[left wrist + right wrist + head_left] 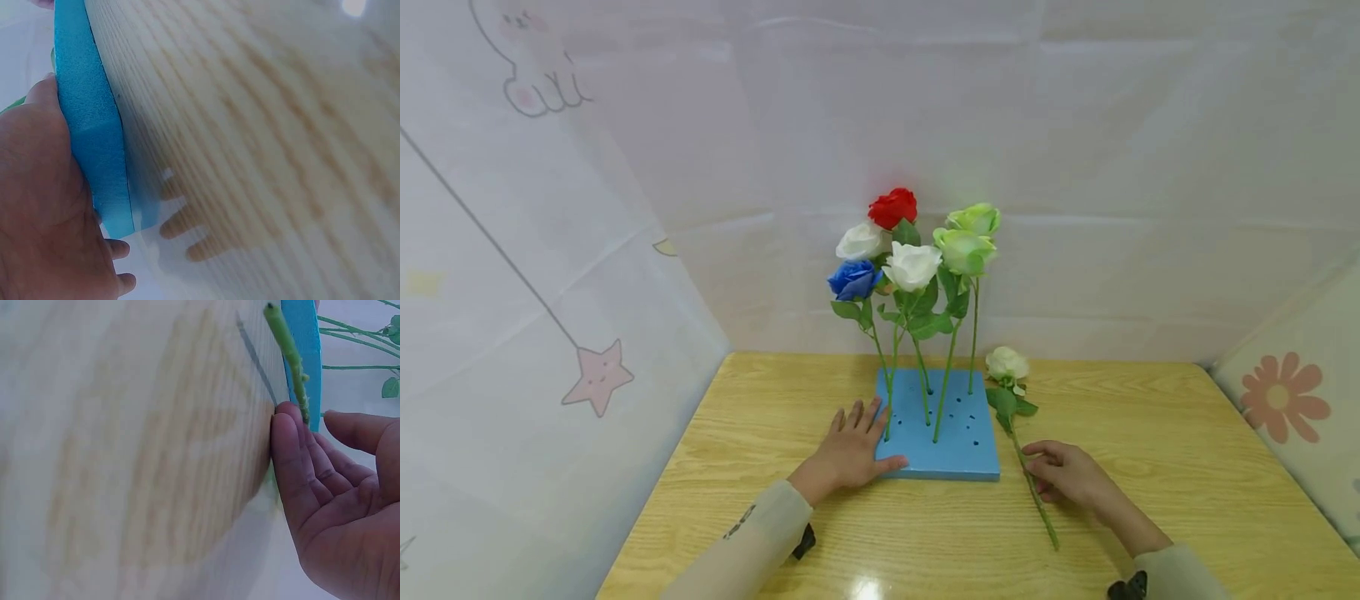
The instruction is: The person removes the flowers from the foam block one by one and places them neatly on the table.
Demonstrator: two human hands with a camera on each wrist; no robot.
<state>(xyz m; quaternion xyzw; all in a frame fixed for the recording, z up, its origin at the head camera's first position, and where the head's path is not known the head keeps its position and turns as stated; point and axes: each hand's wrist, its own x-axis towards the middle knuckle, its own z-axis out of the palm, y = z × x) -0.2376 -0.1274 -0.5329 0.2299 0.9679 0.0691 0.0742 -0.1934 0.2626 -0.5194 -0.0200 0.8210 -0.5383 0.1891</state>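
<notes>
- A pale sleeve (741, 537) lay front-left of the blue board (955, 457).
- The left hand (848, 454), spread, rested on the board's left edge.
- Right of the board, the right hand (1067, 475) touched a white rose (1006, 402), thumb apart; pinching its stem (289, 351) seemed wise.

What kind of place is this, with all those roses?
Perhaps a little flower-arranging corner: there's a wood-grain table, pale cartoon-printed sheets behind and beside it, and roses standing in a blue foam block.
</notes>
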